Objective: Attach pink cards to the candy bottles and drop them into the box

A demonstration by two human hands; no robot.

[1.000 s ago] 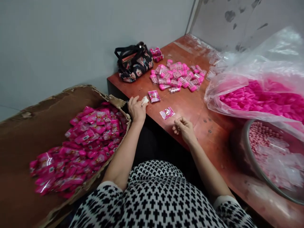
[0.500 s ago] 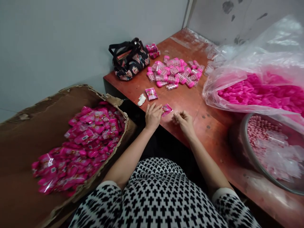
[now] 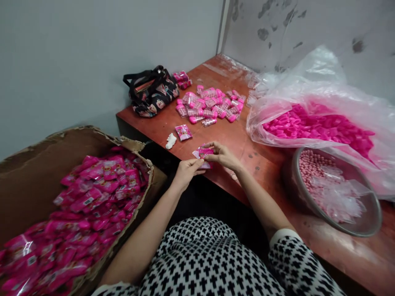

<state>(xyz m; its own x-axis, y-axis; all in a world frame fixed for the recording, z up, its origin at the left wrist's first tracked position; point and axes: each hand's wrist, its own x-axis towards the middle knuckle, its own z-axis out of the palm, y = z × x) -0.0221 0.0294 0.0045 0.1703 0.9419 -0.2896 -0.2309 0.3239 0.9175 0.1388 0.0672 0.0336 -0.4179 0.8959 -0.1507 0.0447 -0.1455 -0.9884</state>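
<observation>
A small pink printed packet (image 3: 205,152) is held up just over the table's front edge. Thumb and fingers of my left hand (image 3: 186,173) pinch its lower left side. My right hand (image 3: 224,157) grips it from the right, fingers bent across the top. Whether anything is inside the packet I cannot tell. Just beyond my hands lies another pink printed packet (image 3: 184,132), with a crumpled white scrap (image 3: 170,141) to its left. Farther back is a pile of small clear bottles (image 3: 212,102) with pink caps and pink beads inside.
On my left stands a cardboard box (image 3: 148,164) of filled pink packets (image 3: 101,193). At right, a plastic bag (image 3: 256,119) of pink caps (image 3: 314,127) sits behind a grey basin (image 3: 375,213) holding pink beads and clear bottles. A floral handbag (image 3: 154,94) rests at the table's back left.
The pink packet has risen from the tabletop. My right hand has moved left onto it, and my left hand now pinches it instead of lying beside it. The view has shifted to the right.
</observation>
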